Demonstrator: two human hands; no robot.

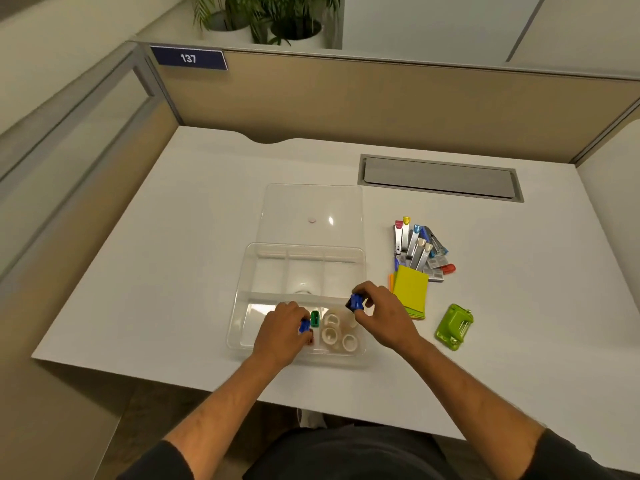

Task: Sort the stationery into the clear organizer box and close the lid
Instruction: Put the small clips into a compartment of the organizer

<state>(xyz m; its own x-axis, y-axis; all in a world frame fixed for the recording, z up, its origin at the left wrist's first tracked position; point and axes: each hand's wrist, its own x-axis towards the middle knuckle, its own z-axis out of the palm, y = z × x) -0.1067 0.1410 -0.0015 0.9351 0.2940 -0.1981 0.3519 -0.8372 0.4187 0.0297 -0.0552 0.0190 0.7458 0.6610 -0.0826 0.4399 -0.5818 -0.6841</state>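
Note:
The clear organizer box [242, 292] lies open on the white desk, its lid [311, 206] folded back flat behind it. My left hand [280, 332] reaches into the front compartment and pinches a small blue item [304, 325], next to a green one [315, 318] and a red one partly hidden under my fingers. Several white tape rolls [334, 336] fill the front right compartment. Above that compartment's right edge, my right hand [381, 313] grips another small blue item [355, 302].
To the right of the box lie a pile of nail clippers and staple boxes [420, 249], a stack of yellow and green sticky notes [412, 291] and a green stapler-like tool [454, 326]. A grey cable hatch [440, 176] sits at the back right. Partition walls ring the desk.

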